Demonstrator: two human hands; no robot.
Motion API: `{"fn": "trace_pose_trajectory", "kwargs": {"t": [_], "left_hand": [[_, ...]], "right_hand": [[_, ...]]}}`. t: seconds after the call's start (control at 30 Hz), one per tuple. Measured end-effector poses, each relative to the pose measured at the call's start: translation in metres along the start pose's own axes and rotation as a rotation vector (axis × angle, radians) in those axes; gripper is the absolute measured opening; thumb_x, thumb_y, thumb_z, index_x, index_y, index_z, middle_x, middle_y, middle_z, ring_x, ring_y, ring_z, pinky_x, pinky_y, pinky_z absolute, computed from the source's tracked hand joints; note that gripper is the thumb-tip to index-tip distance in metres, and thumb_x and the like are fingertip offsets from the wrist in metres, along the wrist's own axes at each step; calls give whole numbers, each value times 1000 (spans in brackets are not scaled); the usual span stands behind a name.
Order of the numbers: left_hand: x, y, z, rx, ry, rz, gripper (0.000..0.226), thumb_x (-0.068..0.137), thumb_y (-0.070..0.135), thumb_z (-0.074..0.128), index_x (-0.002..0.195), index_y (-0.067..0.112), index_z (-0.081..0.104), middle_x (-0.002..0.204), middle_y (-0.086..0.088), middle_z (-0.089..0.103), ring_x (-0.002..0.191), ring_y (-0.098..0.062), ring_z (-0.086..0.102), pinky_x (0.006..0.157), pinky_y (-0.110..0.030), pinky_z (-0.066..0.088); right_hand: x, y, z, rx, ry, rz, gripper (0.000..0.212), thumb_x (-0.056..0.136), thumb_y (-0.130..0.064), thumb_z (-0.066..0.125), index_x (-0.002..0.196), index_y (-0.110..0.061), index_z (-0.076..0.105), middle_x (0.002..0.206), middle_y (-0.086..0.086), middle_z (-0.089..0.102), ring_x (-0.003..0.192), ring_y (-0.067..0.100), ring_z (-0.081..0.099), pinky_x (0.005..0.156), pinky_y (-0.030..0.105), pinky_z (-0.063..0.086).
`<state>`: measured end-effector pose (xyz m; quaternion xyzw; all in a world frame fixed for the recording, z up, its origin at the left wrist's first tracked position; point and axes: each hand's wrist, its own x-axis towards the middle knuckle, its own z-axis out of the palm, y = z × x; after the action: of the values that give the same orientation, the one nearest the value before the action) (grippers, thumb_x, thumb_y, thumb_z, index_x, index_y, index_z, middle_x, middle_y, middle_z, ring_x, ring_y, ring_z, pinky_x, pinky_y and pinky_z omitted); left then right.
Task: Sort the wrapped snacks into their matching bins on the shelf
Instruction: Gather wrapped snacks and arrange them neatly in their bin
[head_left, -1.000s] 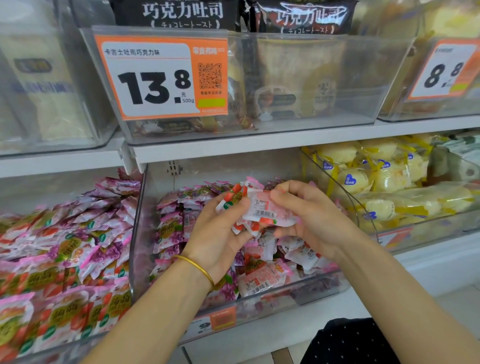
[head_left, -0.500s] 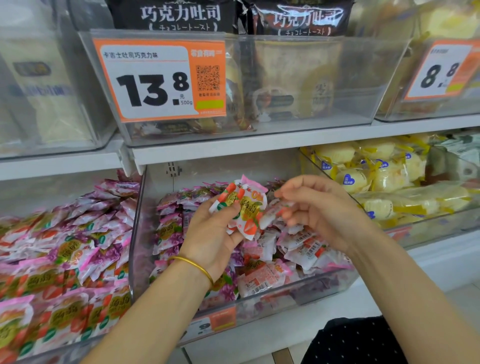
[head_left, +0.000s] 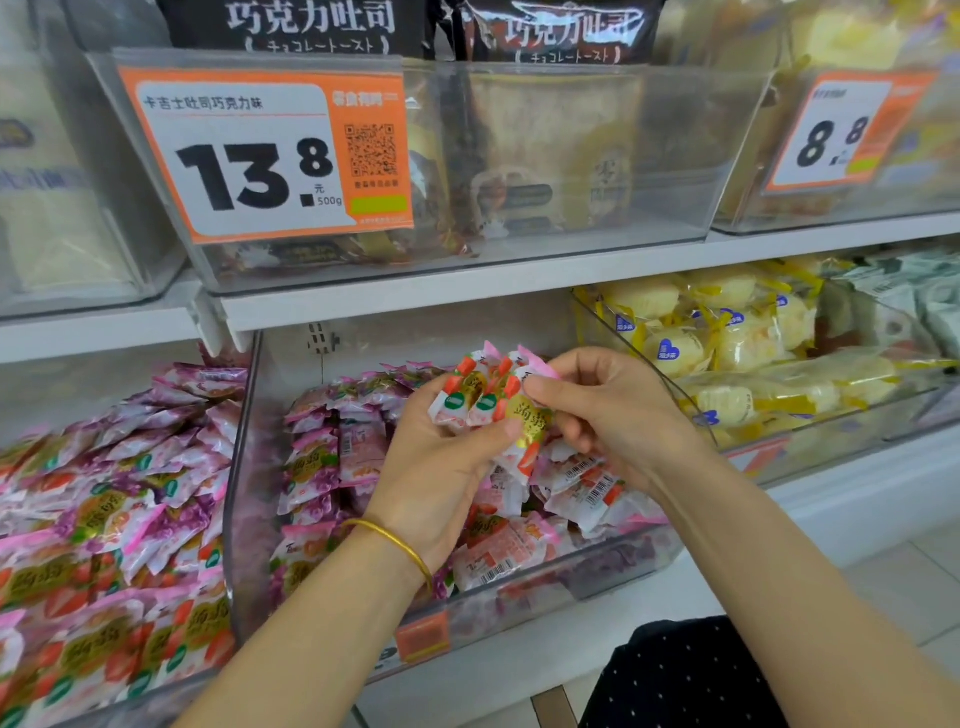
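The left hand (head_left: 436, 467), a gold bangle (head_left: 395, 543) at its wrist, grasps a small bunch of strawberry-print wrapped snacks (head_left: 475, 400), thumb pressed across their fronts. The right hand (head_left: 618, 415) has its fingers curled and pinches the packet at the right of that bunch. The bunch is held up just over the clear middle bin (head_left: 597, 571) on the lower shelf, which holds purple and red packets, with a fuller bin of similar packets (head_left: 104, 519) to the left and yellow cakes (head_left: 727, 338) to the right.

White shelf boards (head_left: 519, 283), pale tiled floor (head_left: 914, 597) (bottom right), orange price label (head_left: 374, 104), soft even light
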<state>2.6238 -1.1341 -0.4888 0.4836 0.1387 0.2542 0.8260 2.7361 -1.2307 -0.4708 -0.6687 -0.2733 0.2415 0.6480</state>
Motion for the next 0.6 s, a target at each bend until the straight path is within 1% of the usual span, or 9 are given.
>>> {"fn": "trace_pose_trajectory", "kwargs": {"t": [0.13, 0.17, 0.23, 0.3, 0.37, 0.43, 0.47, 0.53, 0.6], "left_hand": [[5, 4, -4, -36, 164, -20, 36, 79, -23, 52, 107, -1, 57, 99, -18, 67, 80, -21, 69, 70, -27, 58], [7, 5, -7, -75, 212, -36, 39, 78, -22, 52, 110, 0, 56, 100, -18, 67, 81, -21, 69, 73, -29, 58], [10, 5, -14, -125, 302, -63, 53, 77, -21, 54, 125, 2, 49, 107, -21, 64, 91, -26, 66, 89, -37, 51], [11, 3, -17, -160, 334, -77, 62, 78, -21, 53, 133, 7, 41, 104, -20, 63, 91, -26, 64, 94, -40, 48], [11, 3, -17, -200, 340, -90, 66, 79, -21, 52, 134, 11, 36, 93, -17, 62, 83, -23, 63, 84, -35, 51], [9, 2, -16, -210, 333, -101, 57, 80, -21, 52, 125, 13, 41, 84, -15, 61, 75, -20, 63, 73, -29, 53], [9, 2, -16, -196, 319, -112, 47, 80, -20, 52, 114, 12, 45, 82, -14, 61, 72, -19, 64, 69, -28, 54], [8, 1, -16, -171, 300, -137, 33, 79, -19, 54, 96, 10, 51, 82, -14, 63, 69, -19, 66, 66, -27, 57], [9, 0, -17, -175, 305, -146, 33, 79, -19, 54, 95, 10, 52, 82, -13, 64, 71, -19, 66, 68, -28, 56]], "right_hand": [[6, -6, -30, -182, 174, -112, 12, 89, -4, 59, 100, -9, 58, 72, 5, 59, 43, 10, 52, 39, 21, 41], [7, -6, -38, -278, 225, -160, 13, 90, -2, 57, 98, -12, 59, 77, 4, 60, 48, 9, 55, 43, 22, 46], [8, -2, -47, -562, 242, -258, 19, 89, 1, 56, 95, -16, 63, 87, 0, 64, 66, 6, 59, 63, 21, 53], [8, 0, -46, -842, 127, -306, 21, 88, -5, 59, 104, -16, 67, 101, -2, 66, 83, 4, 55, 72, 9, 42], [8, 0, -44, -993, -47, -234, 33, 85, -26, 66, 118, -20, 63, 119, -3, 62, 97, 4, 52, 75, 7, 33], [6, 2, -43, -1078, -226, -108, 63, 75, -50, 70, 130, -23, 54, 135, -5, 52, 120, 8, 48, 93, 12, 34], [6, 4, -43, -1135, -279, -68, 74, 70, -57, 70, 133, -24, 51, 139, -5, 49, 126, 10, 45, 101, 20, 36], [6, 6, -41, -1206, -290, -57, 78, 68, -60, 70, 134, -24, 50, 138, -5, 50, 126, 12, 46, 103, 31, 41], [9, 7, -41, -1209, -262, -70, 72, 73, -55, 69, 134, -23, 49, 137, -4, 51, 123, 12, 48, 102, 32, 42]]}}
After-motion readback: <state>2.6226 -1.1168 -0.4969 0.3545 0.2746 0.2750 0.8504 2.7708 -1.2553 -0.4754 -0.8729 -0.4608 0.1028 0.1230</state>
